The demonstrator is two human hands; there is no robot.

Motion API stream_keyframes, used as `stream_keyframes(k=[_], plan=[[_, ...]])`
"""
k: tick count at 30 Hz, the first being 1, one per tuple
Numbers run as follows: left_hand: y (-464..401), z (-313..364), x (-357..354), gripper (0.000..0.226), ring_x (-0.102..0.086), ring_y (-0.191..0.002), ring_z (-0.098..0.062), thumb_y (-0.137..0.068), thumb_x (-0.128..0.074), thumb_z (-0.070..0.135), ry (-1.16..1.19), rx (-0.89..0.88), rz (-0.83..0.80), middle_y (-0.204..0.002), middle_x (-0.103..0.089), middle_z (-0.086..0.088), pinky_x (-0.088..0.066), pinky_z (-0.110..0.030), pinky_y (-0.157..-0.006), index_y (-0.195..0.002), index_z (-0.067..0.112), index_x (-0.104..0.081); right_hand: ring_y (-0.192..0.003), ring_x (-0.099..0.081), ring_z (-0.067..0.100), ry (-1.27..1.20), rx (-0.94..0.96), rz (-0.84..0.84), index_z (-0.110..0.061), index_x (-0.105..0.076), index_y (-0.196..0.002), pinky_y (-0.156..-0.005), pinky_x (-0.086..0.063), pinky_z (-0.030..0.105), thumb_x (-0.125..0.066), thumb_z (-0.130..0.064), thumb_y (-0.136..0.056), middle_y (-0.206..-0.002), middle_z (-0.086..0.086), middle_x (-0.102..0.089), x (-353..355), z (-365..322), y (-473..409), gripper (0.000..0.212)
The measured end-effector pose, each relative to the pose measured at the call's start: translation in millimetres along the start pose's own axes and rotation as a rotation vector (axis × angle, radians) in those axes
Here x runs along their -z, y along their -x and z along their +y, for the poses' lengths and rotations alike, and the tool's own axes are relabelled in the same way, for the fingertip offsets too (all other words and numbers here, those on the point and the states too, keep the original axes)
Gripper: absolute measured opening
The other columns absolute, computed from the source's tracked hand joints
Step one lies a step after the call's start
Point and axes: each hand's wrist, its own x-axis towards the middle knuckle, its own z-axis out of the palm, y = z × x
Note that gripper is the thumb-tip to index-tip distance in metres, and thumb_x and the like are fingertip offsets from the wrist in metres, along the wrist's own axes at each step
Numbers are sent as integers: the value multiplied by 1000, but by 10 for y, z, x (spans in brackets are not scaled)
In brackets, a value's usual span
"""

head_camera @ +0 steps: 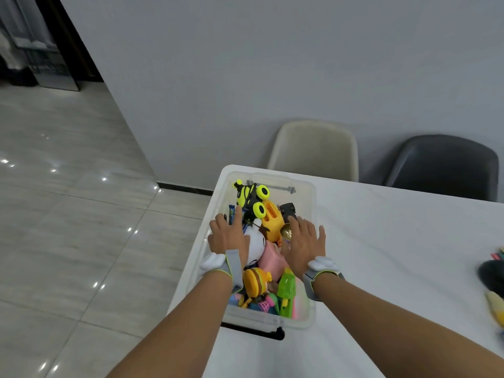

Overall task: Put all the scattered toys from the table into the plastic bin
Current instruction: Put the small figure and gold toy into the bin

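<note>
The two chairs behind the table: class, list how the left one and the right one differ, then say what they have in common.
Colour: the cream chair is pale, the dark grey chair nearly black. Position: the cream chair stands behind the plastic bin at the table corner; the dark grey chair stands further right along the far edge. Shared: both have rounded shell backs, sit by the wall and are unoccupied.

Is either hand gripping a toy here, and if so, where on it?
Neither. The left hand and right hand are spread flat, fingers straight, over the toys in the plastic bin, grasping nothing.
</note>
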Motion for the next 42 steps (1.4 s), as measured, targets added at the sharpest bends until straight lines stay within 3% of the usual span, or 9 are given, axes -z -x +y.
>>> stream_keyframes(k=[3,7,15,20,23,25,28,38,42], plan=[[19,-7,25,78,-32,-131,-30,-87,-66,45,-20,-27,41,-155,-21,-12,-45,-40,-90,-153,36,-23,-138,-37,23,-39,-16,28,-24,-36,-148,-116,-23,50,-49,-47,-92,-150,1,-42,5,-18,-1,62],[42,41,64,70,-31,-135,-29,-86,-66,43,26,-132,70,-153,-28,-8,-42,-44,-96,-147,35,-33,-133,-44,25,-91,-25,85,-24,-45,-142,-113,-30,49,-54,-46,-89,-143,2,-50,15,-37,11,58],[95,668,126,52,-43,-123,-27,-88,-67,35,443,-337,56,-138,-43,-4,-47,-42,-95,-137,30,-50,-129,-48,28,-307,-33,175,-18,-52,-138,-105,-41,42,-58,-33,-93,-138,8,-54,218,103,108,48],[201,1144,77,47,-48,-121,-21,-87,-66,33,636,-351,12,-130,-47,-2,-44,-30,-94,-133,30,-54,-128,-45,21,-426,-88,252,-22,-49,-138,-101,-41,36,-51,-27,-98,-138,-1,-51,526,430,221,40],[283,1397,42,38,-56,-113,-21,-94,-58,37,727,-364,-21,-127,-50,-1,-47,-32,-94,-131,35,-52,-125,-45,17,-504,-135,301,-22,-47,-140,-102,-40,30,-49,-21,-98,-138,-2,-49,680,665,301,42],[390,1658,-5,34,-61,-106,-17,-96,-54,40,763,-410,-42,-126,-52,2,-46,-28,-86,-129,40,-50,-125,-44,15,-548,-182,325,-24,-45,-140,-101,-38,24,-46,-18,-97,-139,-3,-48,784,907,413,43],[634,2095,-107,32,-61,-102,-11,-97,-49,48,768,-487,-122,-129,-51,6,-41,-24,-80,-129,49,-44,-126,-44,14,-565,-231,346,-26,-43,-140,-100,-40,24,-44,-17,-97,-140,-3,-47,894,1375,620,44],[1616,3626,-738,40,-60,-104,-11,-96,-55,44,667,-664,-366,-130,-49,6,-47,-25,-83,-132,51,-40,-123,-47,15,-537,-534,372,-25,-46,-138,-98,-44,27,-48,-13,-94,-138,-2,-46,853,3267,1562,46],[1975,4191,-1032,46,-57,-108,-13,-95,-57,40,537,-745,-475,-130,-45,6,-52,-33,-89,-134,51,-37,-121,-49,23,-509,-702,320,-21,-48,-138,-98,-45,33,-51,-8,-88,-135,5,-49,621,3966,2034,51]])
